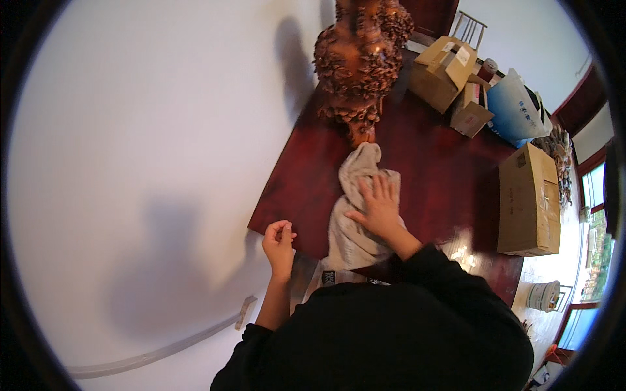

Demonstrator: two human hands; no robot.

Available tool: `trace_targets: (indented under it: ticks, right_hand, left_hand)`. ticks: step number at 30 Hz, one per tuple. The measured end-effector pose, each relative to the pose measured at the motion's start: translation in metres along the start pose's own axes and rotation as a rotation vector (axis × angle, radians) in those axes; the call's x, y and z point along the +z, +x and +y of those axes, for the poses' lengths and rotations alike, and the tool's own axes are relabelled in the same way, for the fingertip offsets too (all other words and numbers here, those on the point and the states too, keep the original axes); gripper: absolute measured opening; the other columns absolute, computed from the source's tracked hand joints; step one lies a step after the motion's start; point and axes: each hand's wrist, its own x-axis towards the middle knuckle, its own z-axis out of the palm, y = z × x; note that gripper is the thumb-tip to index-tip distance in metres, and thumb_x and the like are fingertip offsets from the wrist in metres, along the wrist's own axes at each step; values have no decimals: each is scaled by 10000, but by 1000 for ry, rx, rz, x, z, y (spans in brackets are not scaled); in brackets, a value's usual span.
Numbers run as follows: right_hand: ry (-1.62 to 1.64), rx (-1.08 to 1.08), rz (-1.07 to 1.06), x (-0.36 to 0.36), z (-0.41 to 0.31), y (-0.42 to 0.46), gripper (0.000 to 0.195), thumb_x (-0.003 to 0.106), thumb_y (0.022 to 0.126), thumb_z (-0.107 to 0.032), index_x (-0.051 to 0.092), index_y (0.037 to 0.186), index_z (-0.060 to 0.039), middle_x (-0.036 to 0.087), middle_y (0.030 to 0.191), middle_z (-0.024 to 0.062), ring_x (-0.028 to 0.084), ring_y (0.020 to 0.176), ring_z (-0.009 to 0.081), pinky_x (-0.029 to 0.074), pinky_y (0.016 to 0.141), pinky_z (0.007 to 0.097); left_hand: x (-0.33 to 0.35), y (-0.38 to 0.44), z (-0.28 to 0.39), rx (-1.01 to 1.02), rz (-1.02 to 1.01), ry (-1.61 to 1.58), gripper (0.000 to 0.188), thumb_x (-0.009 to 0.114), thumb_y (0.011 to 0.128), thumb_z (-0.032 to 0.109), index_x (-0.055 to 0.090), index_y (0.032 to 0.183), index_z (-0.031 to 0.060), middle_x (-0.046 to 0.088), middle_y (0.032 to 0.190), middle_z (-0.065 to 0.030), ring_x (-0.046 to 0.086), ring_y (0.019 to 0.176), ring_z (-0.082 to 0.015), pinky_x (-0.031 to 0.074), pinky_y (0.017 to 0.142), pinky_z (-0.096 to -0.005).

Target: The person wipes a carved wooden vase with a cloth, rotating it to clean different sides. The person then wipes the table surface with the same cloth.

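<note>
A beige cloth lies bunched and creased on a glossy dark red wooden table, reaching down over its near edge. My right hand rests flat on top of the cloth with its fingers spread. Beside the table's left corner, my left hand hovers with loosely curled fingers and nothing in them. Just past the cloth's far end stands a carved reddish-brown wooden sculpture, covered in dense raised relief. Its foot meets the tabletop close to the cloth.
A white wall borders the table on the left. Cardboard boxes and a blue-white plastic bag stand to the right. Farther off are a wooden chair and a white bucket on the floor.
</note>
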Motion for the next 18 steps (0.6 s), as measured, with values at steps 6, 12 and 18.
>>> trace_targets:
  ticks: [6,12,18]
  right_hand:
    - [92,-76,226,46,-65,119,731,565,824,-496,416,1318,22,324,1417,252,276,1327,402,188,1099,510]
    - [239,-107,20,43,-79,124,724,639,722,-555,511,1207,-32,485,1251,210,412,1207,418,207,1068,561]
    - [279,-318,104,19,-100,-34,680,656,731,-520,526,1192,-37,463,1324,137,380,1284,322,185,1092,552]
  left_hand:
    - [-32,-19,-4,124,-1,210,98,622,871,68,619,940,0,636,834,-44,601,680,-99,503,622,-232]
    - [-58,-38,-15,204,-37,308,102,607,870,36,615,953,-23,630,865,-74,610,713,-119,530,626,-247]
    - [-42,-23,13,268,-228,221,139,579,900,53,589,1014,-26,634,862,-77,598,729,-116,517,638,-241]
